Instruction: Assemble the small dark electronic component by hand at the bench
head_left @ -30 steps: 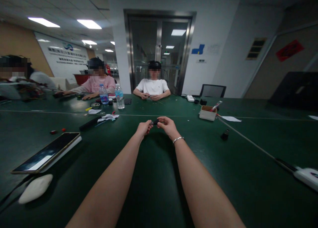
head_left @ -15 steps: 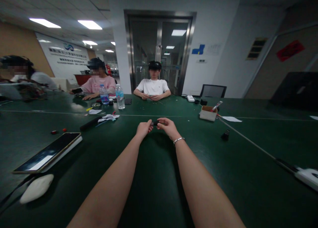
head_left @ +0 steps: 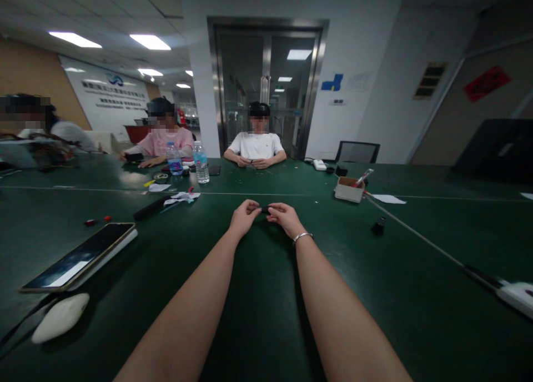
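A small black object (head_left: 265, 210) is held between my two hands, above the middle of the green table (head_left: 266, 293). My left hand (head_left: 245, 216) pinches its left end with thumb and fingers. On its right end, the fingertips of my right hand (head_left: 285, 217) are closed; a silver bangle circles that wrist. What exactly the object is cannot be made out. Another small black item (head_left: 378, 225) stands on the table to the right of my hands.
To the left lie a phone (head_left: 83, 254) on a white box, a white mouse-shaped object (head_left: 60, 317) and a black tube (head_left: 151, 207). Bottles (head_left: 201, 163) stand farther back. A small box (head_left: 348, 190) and cable (head_left: 412, 226) are right. Three people sit opposite.
Both hands have shifted slightly right with the black object. The left fingers have changed their hold, and less of the object's left end shows.
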Tool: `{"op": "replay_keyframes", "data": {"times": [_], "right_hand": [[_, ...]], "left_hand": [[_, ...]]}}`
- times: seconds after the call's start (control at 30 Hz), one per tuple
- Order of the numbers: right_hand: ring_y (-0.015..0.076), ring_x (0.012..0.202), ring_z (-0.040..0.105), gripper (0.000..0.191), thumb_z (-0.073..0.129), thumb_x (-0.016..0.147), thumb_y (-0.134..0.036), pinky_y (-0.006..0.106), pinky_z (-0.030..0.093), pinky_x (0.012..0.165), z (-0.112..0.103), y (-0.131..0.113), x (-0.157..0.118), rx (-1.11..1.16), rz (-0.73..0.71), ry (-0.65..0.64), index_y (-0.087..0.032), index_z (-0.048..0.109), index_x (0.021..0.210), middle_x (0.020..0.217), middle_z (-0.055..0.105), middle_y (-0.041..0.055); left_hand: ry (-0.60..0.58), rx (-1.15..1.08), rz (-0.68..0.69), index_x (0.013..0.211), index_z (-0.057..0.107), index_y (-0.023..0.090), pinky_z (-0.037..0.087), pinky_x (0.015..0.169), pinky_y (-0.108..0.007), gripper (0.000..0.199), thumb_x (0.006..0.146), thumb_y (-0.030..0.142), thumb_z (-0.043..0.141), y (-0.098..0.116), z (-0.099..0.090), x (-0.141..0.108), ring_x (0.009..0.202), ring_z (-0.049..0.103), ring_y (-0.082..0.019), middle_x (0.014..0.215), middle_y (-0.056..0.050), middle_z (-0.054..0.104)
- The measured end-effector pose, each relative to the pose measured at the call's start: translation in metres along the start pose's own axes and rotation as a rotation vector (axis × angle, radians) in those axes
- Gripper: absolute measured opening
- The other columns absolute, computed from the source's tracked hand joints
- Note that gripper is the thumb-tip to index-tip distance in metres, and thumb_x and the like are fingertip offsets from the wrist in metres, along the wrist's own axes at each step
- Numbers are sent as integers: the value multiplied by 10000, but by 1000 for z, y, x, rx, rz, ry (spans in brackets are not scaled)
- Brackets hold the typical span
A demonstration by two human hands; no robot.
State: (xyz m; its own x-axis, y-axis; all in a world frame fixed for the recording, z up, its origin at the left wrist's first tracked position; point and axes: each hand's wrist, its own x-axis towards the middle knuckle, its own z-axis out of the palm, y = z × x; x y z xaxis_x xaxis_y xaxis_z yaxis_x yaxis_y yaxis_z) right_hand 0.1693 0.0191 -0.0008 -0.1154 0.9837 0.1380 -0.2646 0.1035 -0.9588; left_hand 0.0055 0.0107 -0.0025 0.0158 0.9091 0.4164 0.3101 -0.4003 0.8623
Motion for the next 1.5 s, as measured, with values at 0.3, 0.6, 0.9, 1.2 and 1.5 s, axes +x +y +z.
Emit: {"op": "replay_keyframes", "data": {"times": [0.3,0.6,0.9,1.2,1.5], "right_hand": [[114,535,646,126,673,735,-90,210,562,532,0,-4,-4,13,34,20,-104,616,846,661,661,40],[116,589,657,149,676,724,-83,228,576,581,-1,-2,-5,17,7,-32,-124,632,861,739,675,45],[132,689,670,248,694,684,-62,271,585,699,-4,-2,-6,59,19,-128,-148,637,910,832,671,46],[132,725,670,303,710,625,-31,274,578,739,-2,-4,-8,60,40,-130,-155,627,888,845,648,34],[132,741,664,285,703,624,-31,253,584,708,-3,-3,-5,89,21,-102,-150,624,871,824,640,28]], "left_hand": [[-55,-20,59,890,649,170,473,784,-317,221,685,251,662,-5,-3,2,825,619,-177,889,-71,673],[-117,3,-64,765,641,150,443,626,-276,341,753,476,541,-2,-2,2,629,595,-155,684,-46,660],[-106,110,-107,666,626,148,412,557,-264,507,798,579,394,-3,-3,2,523,549,-139,575,-36,610],[69,137,-45,816,621,202,407,574,-239,312,771,492,515,-3,-4,1,580,576,-135,623,-1,627],[23,-101,-87,811,606,169,453,612,-250,208,755,365,562,-4,-1,3,637,603,-141,696,-36,655]]}}
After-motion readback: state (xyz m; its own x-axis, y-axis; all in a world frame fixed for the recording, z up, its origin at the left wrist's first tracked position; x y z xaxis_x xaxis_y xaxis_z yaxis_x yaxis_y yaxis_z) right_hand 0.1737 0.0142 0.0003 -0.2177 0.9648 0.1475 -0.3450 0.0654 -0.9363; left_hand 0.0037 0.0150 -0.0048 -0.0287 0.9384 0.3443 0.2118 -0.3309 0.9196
